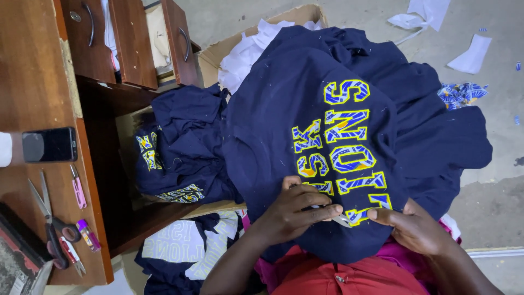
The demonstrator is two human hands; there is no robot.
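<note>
Two drawers [131,41]: both stand pulled out of the wooden desk [33,71] at upper left; the right one shows pale paper or cloth inside, the left one's contents are mostly hidden.
Desk top: a dark phone [49,144], black-handled scissors [50,229], a small pink clipper [78,187] and a pink-and-yellow lighter [88,234] lie on it.
Desk recess: a pile of navy garments [174,147] with yellow lettering fills the open space under the drawers.
Cardboard box [256,30]: open at upper centre, holding white cloth, partly covered by the navy shirt.
Navy shirt [284,120]: spread over the person's lap, blue and yellow appliqué letters facing up.
Left hand [297,210]: fingers closed, pinching a small metal tool against the lowest letters; which tool it is I cannot tell.
Right hand [412,226]: thumb and fingers pressed on the shirt, holding the fabric just beside the lettering.
Floor: white scraps [472,54] lie at upper right.
</note>
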